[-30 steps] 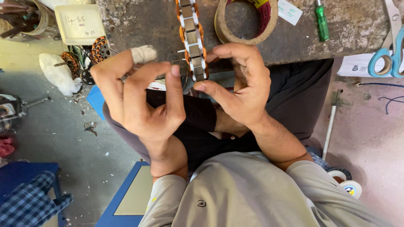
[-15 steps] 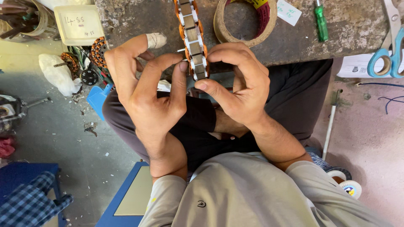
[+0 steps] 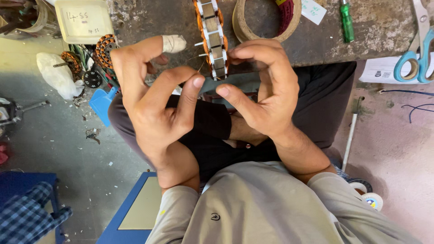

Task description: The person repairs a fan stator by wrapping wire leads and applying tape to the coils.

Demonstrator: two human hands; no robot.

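Both hands work at the near edge of a rough, stained table [image 3: 149, 18]. Standing on that edge is a motor stator [image 3: 212, 38]: a curved stack of grey steel teeth wound with copper-orange wire and trimmed with white plastic.

The right hand [image 3: 260, 92] has its fingertips curled against the stator's lower right side, in a light pinching grip; the thumb points toward the left hand. The left hand [image 3: 156, 97] is released, fingers spread and bent, holding nothing, just beside the stator's lower end; one finger wears a white cloth bandage [image 3: 173, 43].

Behind the stator lies a broad ring of brown tape [image 3: 262, 20]. Further right are a green-handled screwdriver [image 3: 346, 20] and blue-handled scissors [image 3: 413, 58].
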